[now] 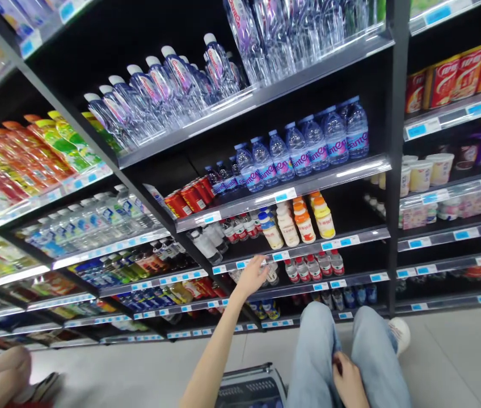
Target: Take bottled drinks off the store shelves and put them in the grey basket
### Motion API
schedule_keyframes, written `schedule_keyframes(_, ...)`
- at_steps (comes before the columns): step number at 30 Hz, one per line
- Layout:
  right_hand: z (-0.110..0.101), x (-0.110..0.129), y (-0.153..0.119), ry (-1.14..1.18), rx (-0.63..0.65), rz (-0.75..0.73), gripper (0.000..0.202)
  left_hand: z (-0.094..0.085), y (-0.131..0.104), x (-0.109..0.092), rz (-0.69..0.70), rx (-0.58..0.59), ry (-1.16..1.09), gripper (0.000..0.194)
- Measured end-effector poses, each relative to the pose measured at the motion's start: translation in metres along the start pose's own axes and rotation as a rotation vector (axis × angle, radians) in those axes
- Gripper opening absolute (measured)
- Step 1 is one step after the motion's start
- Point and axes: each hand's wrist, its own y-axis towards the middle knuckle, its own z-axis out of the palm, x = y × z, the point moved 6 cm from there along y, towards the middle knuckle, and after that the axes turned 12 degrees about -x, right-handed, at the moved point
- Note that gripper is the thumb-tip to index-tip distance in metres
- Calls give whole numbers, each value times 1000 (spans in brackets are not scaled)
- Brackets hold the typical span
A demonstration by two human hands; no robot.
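My left hand (pixel 254 276) reaches out to the front edge of a low shelf (pixel 308 248), its fingers bent together near the price labels. A small white bit shows at the fingertips; I cannot make out what it is. Just above stand yogurt-drink bottles with white-and-blue (pixel 270 229), white (pixel 287 225), orange (pixel 304 221) and yellow (pixel 322 216) wrappers. Below, red-labelled small bottles (pixel 315 267) line the lower shelf. My right hand (pixel 348 379) rests between my knees in light-blue jeans (pixel 315 351), fingers curled in, with whatever they may hold hidden.
A shopping basket (pixel 251 391) stands on the floor (pixel 448 345) beside my left leg. Water bottles (pixel 295 147) and red cans (pixel 189 196) fill shelves above. A dark upright post (pixel 399 141) divides the shelving. Another person's bent leg (pixel 4 368) is at the lower left.
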Motion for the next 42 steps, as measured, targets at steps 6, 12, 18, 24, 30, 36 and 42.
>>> schedule_keyframes(6,-5,1,-1,-59,74,7,32,-15,91,5,76,-190,132,46)
schedule_keyframes(12,-7,26,-20,-50,152,-62,40,-14,175,-5,98,-80,338,48)
schedule_keyframes(18,-22,79,-41,1,275,-249,27,8,186,-13,107,-24,324,37)
schedule_keyframes(24,-40,117,-48,-102,369,-274,24,1,157,5,40,-70,227,40)
schedule_keyframes(30,-38,109,-42,-145,450,-242,27,-9,109,30,-14,-199,49,52)
schedule_keyframes(36,-32,90,-40,-192,550,-241,31,-75,45,49,-197,-431,139,64)
schedule_keyframes(42,-32,84,-42,-233,576,-225,32,-120,-87,108,-252,-463,72,52)
